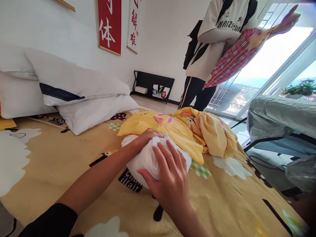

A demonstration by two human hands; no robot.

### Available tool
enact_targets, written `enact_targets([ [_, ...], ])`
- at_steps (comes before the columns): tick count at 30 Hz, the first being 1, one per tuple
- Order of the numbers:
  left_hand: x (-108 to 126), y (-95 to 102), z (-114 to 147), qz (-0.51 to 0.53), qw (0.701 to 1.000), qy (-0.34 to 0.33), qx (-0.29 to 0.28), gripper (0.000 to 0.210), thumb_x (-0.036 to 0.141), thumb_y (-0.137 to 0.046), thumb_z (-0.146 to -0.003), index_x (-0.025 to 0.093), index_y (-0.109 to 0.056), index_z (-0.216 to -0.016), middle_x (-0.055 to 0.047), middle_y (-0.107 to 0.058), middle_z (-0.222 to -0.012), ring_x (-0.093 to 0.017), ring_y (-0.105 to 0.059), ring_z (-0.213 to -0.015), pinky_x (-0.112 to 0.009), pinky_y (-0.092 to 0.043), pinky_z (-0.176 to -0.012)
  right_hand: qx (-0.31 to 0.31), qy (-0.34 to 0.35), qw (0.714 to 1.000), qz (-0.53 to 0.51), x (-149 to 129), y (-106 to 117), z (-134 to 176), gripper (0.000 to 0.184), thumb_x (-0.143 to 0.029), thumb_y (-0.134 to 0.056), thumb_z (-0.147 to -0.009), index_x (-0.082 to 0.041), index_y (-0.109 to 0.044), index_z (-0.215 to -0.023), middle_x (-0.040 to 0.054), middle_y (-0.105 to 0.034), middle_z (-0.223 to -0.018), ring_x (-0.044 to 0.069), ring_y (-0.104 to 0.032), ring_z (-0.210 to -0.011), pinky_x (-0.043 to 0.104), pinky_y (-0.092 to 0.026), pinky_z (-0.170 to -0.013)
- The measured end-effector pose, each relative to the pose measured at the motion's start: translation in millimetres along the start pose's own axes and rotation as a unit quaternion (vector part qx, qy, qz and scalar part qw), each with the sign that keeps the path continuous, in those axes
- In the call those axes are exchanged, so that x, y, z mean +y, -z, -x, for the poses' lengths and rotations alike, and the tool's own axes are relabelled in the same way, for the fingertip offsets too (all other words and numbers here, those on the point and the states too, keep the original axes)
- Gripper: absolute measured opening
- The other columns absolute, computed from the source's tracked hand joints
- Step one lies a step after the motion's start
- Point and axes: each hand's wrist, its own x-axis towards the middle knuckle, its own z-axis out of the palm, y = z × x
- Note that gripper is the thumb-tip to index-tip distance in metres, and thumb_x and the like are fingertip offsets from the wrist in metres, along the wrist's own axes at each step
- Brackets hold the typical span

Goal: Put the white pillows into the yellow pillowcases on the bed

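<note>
A white pillow [139, 169], folded into a thick bundle, lies on the patterned bed cover in front of me. My left hand [150, 135] is closed over its far left side, with most of the fingers hidden behind the fold. My right hand [171, 169] grips the near right side, its fingers bent over the top and the thumb against the front. Just beyond the bundle, a yellow pillowcase [168, 126] with cartoon faces lies spread out, touching or very near it. To its right is a bunched heap of yellow fabric [213, 135].
Several white pillows [96, 89] are stacked on the bed [61, 158] at the left. A person [209, 62] stands beyond the bed, holding a red plaid cloth [234, 59]. A plastic-covered piece of furniture [278, 112] stands right; a low black shelf [154, 87] is at the wall.
</note>
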Motion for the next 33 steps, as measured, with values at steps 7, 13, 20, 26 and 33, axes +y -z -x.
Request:
enact_targets([
  [7,-6,6.4,16,-0.018,0.997,-0.021,-0.072,0.028,0.037,-0.056,-0.078,0.016,-0.05,-0.06,0.003,-0.047,-0.061,-0.01,-0.042,-0.059,-0.023,-0.036,-0.058,0.021,-0.033,0.996,0.08,-1,-23,6,0.019,-0.028,-0.052,-0.091,-0.014,-0.064,-0.094,0.0048,-0.067,-0.073,0.02,-0.061,-0.074,0.031,-0.041,-0.07],
  [13,-13,17.5,17,-0.095,0.988,-0.107,0.062,0.04,0.051,-0.037,-0.092,0.017,-0.051,-0.076,0.002,-0.052,-0.068,-0.012,-0.046,-0.064,-0.024,-0.037,-0.061,-0.041,-0.005,0.999,-0.007,21,-27,4,0.027,-0.021,-0.048,-0.093,-0.015,-0.06,-0.116,0.0006,-0.066,-0.073,0.013,-0.056,-0.064,0.026,-0.035,-0.062],
  [20,13,42.5,28,-0.395,0.903,-0.157,-0.066,0.046,0.047,-0.045,-0.089,0.017,-0.044,-0.055,0.001,-0.046,-0.056,-0.012,-0.038,-0.055,-0.026,-0.026,-0.056,-0.085,0.05,0.99,0.102,11,-30,14,0.056,-0.003,-0.041,-0.082,-0.022,-0.054,-0.133,-0.0022,-0.051,-0.059,0.013,-0.047,-0.053,0.029,-0.029,-0.056],
  [26,23,80.3,30,-0.597,0.799,-0.053,-0.038,0.027,0.028,-0.052,-0.084,0.018,-0.058,-0.06,-0.001,-0.052,-0.056,-0.013,-0.04,-0.052,-0.026,-0.026,-0.057,-0.109,0.021,0.989,0.096,9,-25,14,0.066,-0.002,-0.041,-0.075,-0.023,-0.051,-0.136,-0.0019,-0.053,-0.059,0.013,-0.049,-0.052,0.029,-0.031,-0.054],
  [33,-6,82.9,15,-0.678,0.724,-0.123,0.021,0.04,0.026,-0.046,-0.09,0.024,-0.054,-0.129,-0.009,-0.062,-0.113,-0.023,-0.058,-0.094,-0.03,-0.041,-0.077,-0.065,0.058,0.992,0.093,-9,-21,15,0.063,-0.001,-0.035,-0.078,-0.017,-0.048,-0.138,0.0003,-0.052,-0.059,0.016,-0.048,-0.052,0.031,-0.034,-0.053],
])
